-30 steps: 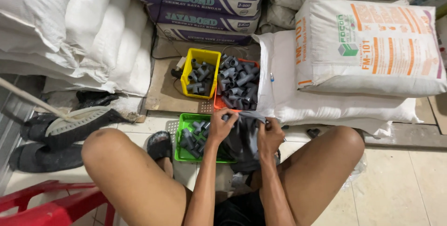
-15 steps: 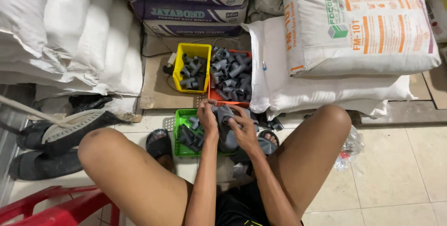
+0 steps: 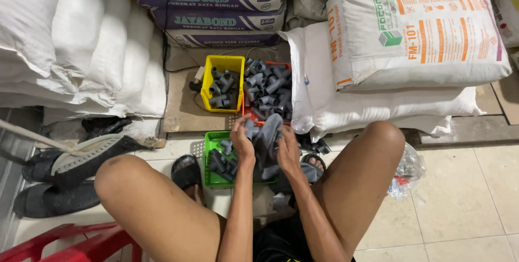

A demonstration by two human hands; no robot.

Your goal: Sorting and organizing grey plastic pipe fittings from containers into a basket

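I sit with knees apart over a green basket (image 3: 210, 148) of grey pipe fittings on the floor. My left hand (image 3: 243, 142) and my right hand (image 3: 287, 151) both grip a grey sack (image 3: 267, 142) of grey fittings, held above the green basket's right side. A single fitting shows at my left fingertips. Behind the green basket stand a yellow basket (image 3: 207, 85) and a red basket (image 3: 246, 112), each filled with grey pipe fittings.
White sacks (image 3: 81, 51) are stacked at left, purple-printed bags (image 3: 211, 2) at the back, and large white bags (image 3: 411, 40) at right. Black shoes (image 3: 65, 159) lie at left, a red plastic stool (image 3: 65, 246) at bottom left, a clear plastic bag (image 3: 405, 173) by my right knee.
My hands came down from the red basket's front edge to above the green basket, now closed on the grey sack. The view has shifted slightly.
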